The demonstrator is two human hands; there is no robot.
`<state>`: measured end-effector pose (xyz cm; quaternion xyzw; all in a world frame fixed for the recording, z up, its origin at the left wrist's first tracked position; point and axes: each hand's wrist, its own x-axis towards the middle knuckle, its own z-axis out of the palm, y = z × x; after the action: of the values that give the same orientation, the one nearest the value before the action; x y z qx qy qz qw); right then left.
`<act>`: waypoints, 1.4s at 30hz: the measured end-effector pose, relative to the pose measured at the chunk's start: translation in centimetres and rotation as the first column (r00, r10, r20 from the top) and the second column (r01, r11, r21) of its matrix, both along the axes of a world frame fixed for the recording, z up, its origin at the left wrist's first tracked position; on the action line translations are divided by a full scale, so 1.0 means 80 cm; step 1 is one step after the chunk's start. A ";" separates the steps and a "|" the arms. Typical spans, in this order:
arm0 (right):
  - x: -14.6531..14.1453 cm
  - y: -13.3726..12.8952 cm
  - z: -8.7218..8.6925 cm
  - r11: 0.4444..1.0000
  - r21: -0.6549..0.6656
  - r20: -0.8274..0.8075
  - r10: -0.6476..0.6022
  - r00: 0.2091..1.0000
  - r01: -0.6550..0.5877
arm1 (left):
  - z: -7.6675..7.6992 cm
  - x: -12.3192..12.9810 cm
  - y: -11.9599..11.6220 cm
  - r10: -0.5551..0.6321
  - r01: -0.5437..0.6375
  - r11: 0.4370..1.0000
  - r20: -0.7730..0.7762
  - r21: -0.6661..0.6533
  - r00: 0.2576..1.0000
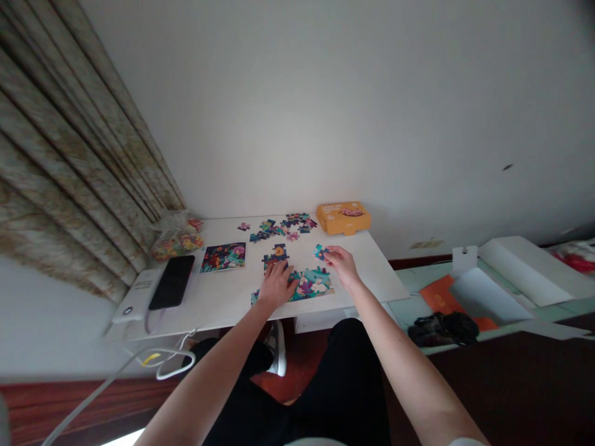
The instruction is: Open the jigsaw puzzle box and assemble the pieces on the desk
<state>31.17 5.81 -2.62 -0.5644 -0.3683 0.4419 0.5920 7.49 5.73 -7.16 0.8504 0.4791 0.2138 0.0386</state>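
Between the fingertips of my right hand (341, 265) is a small teal and dark blue puzzle piece (320, 252), lifted at the right of a partly joined jigsaw puzzle (310, 285). My left hand (277, 285) lies over the left part of that puzzle, fingers stretched out, covering some of it. White rabbits on teal show in the joined part. Beyond my left fingertips, a joined section (279, 251) has an orange flower. Loose puzzle pieces (267, 229) lie in a cluster at the back of the table. A printed reference picture (224, 256) lies to the left.
The white table (372, 272) stands against the wall. A yellow box (344, 218) sits at its back right. On the left are a black phone (171, 282) with a cable and a plastic bag (179, 238). An opened white box (493, 291) is on a glass surface at right.
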 end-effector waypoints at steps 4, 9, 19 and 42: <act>0.011 -0.002 -0.011 1.000 0.003 0.011 0.010 1.000 -0.010 | -0.013 0.004 -0.002 0.005 -0.006 0.999 -0.034 -0.034 0.999; 0.015 0.005 -0.029 0.999 -0.006 0.039 0.038 0.999 -0.038 | -0.012 0.002 -0.005 0.001 -0.001 1.000 -0.023 -0.007 1.000; 0.011 0.074 -0.076 0.996 -0.034 0.255 0.087 0.963 -0.080 | -0.017 0.004 -0.007 0.009 -0.009 1.000 0.009 0.027 1.000; -0.009 0.132 -0.064 0.993 -0.092 0.942 0.063 0.329 0.073 | -0.007 -0.004 -0.011 -0.011 0.006 0.998 -0.083 -0.058 0.996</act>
<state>30.43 16.36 -7.73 -0.7507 -0.6148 0.0522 0.2363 7.20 4.83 -7.71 0.8592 0.4827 0.1638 0.0441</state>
